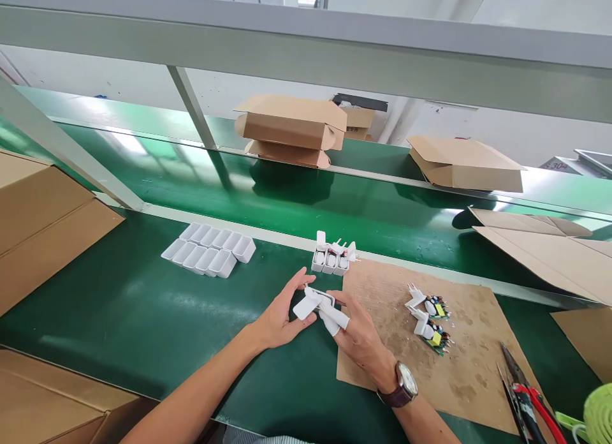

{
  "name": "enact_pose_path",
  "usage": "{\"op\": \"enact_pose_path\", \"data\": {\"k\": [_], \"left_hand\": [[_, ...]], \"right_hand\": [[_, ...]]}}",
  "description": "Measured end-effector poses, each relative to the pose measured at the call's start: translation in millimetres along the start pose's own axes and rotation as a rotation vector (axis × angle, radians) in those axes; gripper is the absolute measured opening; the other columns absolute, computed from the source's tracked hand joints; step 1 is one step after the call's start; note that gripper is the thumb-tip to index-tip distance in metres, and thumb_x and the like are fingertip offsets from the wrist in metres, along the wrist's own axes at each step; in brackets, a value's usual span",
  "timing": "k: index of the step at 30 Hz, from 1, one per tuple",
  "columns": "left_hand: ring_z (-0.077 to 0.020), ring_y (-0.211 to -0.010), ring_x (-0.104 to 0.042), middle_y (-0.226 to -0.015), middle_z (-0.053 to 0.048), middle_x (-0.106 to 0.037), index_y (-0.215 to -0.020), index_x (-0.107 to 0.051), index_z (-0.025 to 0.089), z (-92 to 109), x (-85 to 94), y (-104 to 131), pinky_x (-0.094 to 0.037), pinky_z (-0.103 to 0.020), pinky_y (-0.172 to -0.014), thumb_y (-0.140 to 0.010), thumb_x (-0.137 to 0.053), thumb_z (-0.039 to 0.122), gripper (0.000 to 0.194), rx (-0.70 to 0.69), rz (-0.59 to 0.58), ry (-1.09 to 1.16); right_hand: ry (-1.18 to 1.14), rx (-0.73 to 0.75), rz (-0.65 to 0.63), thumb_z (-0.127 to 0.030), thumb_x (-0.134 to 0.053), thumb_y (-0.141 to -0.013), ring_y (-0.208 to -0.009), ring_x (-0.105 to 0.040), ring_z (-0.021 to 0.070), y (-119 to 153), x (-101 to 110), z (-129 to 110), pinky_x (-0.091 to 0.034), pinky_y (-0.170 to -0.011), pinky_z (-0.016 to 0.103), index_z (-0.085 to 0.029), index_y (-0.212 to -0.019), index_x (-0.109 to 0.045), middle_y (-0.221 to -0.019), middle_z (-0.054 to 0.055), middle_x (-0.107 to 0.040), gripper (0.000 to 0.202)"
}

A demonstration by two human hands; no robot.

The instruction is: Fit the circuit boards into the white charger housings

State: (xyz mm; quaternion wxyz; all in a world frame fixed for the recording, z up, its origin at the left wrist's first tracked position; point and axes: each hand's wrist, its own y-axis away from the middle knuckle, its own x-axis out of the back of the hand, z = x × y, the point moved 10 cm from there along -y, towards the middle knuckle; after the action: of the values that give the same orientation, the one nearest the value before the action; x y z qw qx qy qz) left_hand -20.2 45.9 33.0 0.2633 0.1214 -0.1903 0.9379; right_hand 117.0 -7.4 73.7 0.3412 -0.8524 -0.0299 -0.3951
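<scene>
Both hands meet over the front middle of the green bench [119, 323]. Between them is a small white plastic case [306, 305] with a flat end piece sticking out. My left hand [277, 318] grips its left side between thumb and fingers. On the other side, my right hand [366, 339] has closed its fingers on the case; white coverings wrap some fingertips. The inside of the case is mostly hidden. Just beyond stand several white cases [329, 265] with parts and pronged caps in them. Two circuit boards [434, 335] with white plug caps attached lie right of my right hand.
Several white plastic cases [205, 249] sit in two rows at left. Brown cardboard [382, 284] covers the bench under the boards. Pliers [526, 393] and tweezers [511, 399] lie at right, by a green roll [598, 412]. Cartons [291, 128] stand beyond the green conveyor [215, 189].
</scene>
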Motion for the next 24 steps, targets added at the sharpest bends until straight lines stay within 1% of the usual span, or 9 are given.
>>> {"op": "enact_pose_path", "data": {"k": [3,7,11,14,15,17,20,22,24], "left_hand": [[-0.0321,-0.133,-0.059,-0.153,-0.016,-0.054,-0.165,-0.016,0.029,4.0,2.2,0.4,-0.049,-0.056,-0.112,-0.093,-0.072,0.045,0.092,-0.048,0.052,-0.026],[-0.031,-0.127,-0.064,-0.144,-0.015,-0.061,-0.164,-0.02,0.03,4.1,3.3,-0.9,-0.054,-0.053,-0.108,-0.091,-0.075,0.046,0.093,-0.046,0.095,-0.062],[-0.032,-0.127,-0.063,-0.143,-0.017,-0.06,-0.164,-0.019,0.028,10.6,8.0,-0.7,-0.055,-0.052,-0.104,-0.089,-0.076,0.05,0.097,-0.125,0.128,-0.065],[-0.0343,-0.131,-0.06,-0.145,-0.019,-0.058,-0.164,-0.019,0.026,14.7,10.0,-0.3,-0.053,-0.054,-0.105,-0.087,-0.078,0.053,0.101,-0.164,0.14,-0.071],[-0.0339,-0.13,-0.061,-0.143,-0.018,-0.059,-0.164,-0.02,0.026,14.7,9.8,-0.7,-0.053,-0.054,-0.106,-0.087,-0.078,0.051,0.099,-0.157,0.142,-0.081],[-0.0302,-0.122,-0.065,-0.135,-0.015,-0.063,-0.162,-0.024,0.026,15.5,10.3,-1.4,-0.055,-0.051,-0.104,-0.091,-0.075,0.043,0.089,-0.143,0.162,-0.113],[-0.0235,-0.107,-0.069,-0.118,-0.01,-0.068,-0.159,-0.03,0.026,21.8,11.8,-1.6,-0.059,-0.044,-0.095,-0.096,-0.067,0.029,0.074,-0.175,0.199,-0.153],[-0.0222,-0.103,-0.069,-0.114,-0.008,-0.067,-0.157,-0.033,0.026,23.8,11.4,-2.0,-0.06,-0.041,-0.092,-0.096,-0.065,0.026,0.069,-0.185,0.197,-0.172],[-0.0224,-0.104,-0.069,-0.114,-0.009,-0.067,-0.155,-0.035,0.026,22.4,11.0,-2.6,-0.06,-0.041,-0.093,-0.096,-0.064,0.025,0.067,-0.172,0.187,-0.186]], "right_hand": [[-0.011,-0.03,-0.017,-0.008,-0.053,-0.097,-0.104,-0.071,0.0255,2.0,-5.2,3.5,-0.067,-0.084,0.04,-0.025,-0.131,-0.06,-0.12,0.014,-0.067,0.039],[-0.016,-0.055,-0.033,-0.007,-0.054,-0.094,-0.101,-0.071,0.0252,4.7,-11.6,7.1,-0.067,-0.08,0.04,-0.026,-0.132,-0.058,-0.118,0.012,-0.067,0.043],[0.004,-0.046,-0.002,-0.006,-0.054,-0.094,-0.107,-0.069,0.0268,4.9,-5.6,3.4,-0.066,-0.083,0.041,-0.026,-0.134,-0.058,-0.122,0.014,-0.065,0.044],[-0.006,-0.053,-0.028,-0.005,-0.052,-0.093,-0.105,-0.07,0.0271,4.6,-7.8,4.6,-0.067,-0.079,0.041,-0.024,-0.132,-0.058,-0.122,0.015,-0.065,0.043],[-0.009,-0.057,-0.048,-0.005,-0.052,-0.093,-0.103,-0.07,0.027,5.0,-10.7,5.9,-0.067,-0.078,0.041,-0.023,-0.132,-0.058,-0.121,0.015,-0.066,0.043],[0.0,-0.07,-0.073,-0.005,-0.05,-0.094,-0.1,-0.071,0.0263,6.9,-15.9,9.3,-0.068,-0.076,0.041,-0.022,-0.134,-0.056,-0.12,0.014,-0.067,0.044],[0.041,-0.095,-0.034,-0.011,-0.051,-0.099,-0.104,-0.072,0.027,10.1,-15.5,13.4,-0.068,-0.081,0.042,-0.023,-0.142,-0.05,-0.122,0.014,-0.068,0.045],[0.061,-0.079,-0.011,-0.013,-0.052,-0.101,-0.109,-0.072,0.0282,10.7,-13.9,11.5,-0.068,-0.085,0.043,-0.024,-0.146,-0.047,-0.124,0.015,-0.068,0.047],[0.071,-0.046,-0.004,-0.014,-0.051,-0.102,-0.11,-0.072,0.0285,9.7,-12.9,7.3,-0.067,-0.085,0.043,-0.023,-0.146,-0.047,-0.123,0.015,-0.068,0.045]]}}
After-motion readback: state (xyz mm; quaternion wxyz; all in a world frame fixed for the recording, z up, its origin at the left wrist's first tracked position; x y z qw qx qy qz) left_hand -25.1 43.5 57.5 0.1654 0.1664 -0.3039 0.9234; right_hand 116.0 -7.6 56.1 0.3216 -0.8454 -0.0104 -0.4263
